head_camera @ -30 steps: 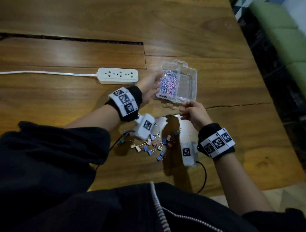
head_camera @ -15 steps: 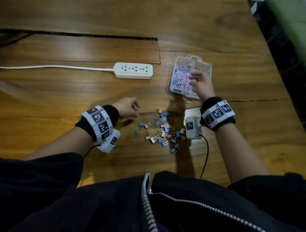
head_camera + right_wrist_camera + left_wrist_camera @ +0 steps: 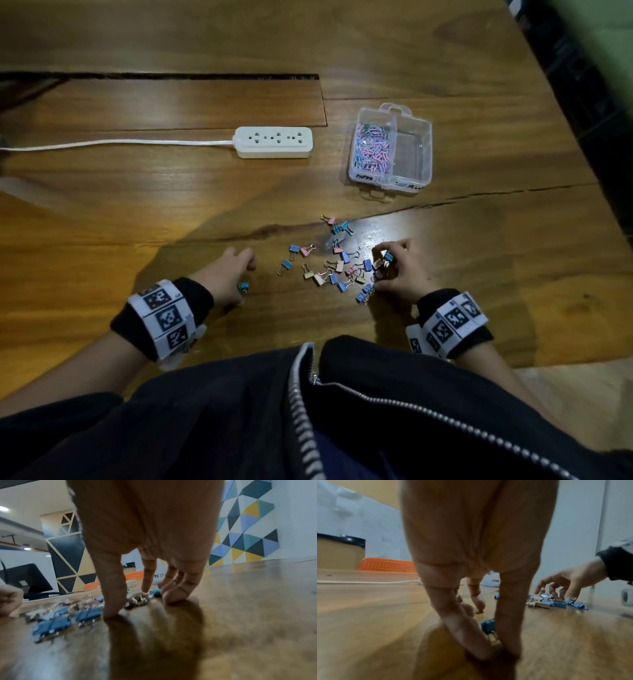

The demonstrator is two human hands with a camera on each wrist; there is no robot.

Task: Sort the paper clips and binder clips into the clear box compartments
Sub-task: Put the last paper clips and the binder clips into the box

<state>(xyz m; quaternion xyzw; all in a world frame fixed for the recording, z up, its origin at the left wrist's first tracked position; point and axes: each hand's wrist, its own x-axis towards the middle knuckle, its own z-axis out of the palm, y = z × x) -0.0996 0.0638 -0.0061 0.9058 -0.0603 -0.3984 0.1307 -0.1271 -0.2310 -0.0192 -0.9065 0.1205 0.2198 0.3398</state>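
We see left hand [image 3: 227, 274] pinching blue clip [image 3: 244, 287] on table [image 3: 137, 212]. Right hand [image 3: 404, 270] fingers curled over clips [image 3: 337, 265], grip unclear. Box [image 3: 412, 154] well beyond pile, paper clips [image 3: 371, 147] in left compartment.

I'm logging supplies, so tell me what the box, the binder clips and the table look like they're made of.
Box: clear hard plastic, seemingly; the table shows through its walls.
Binder clips: probably painted metal bodies in matte pastels, with shiny wire handles that look like steel.
Table: wood with a glossy finish, judging by the grain, a crack and the glare; solid or veneer, I can't tell.
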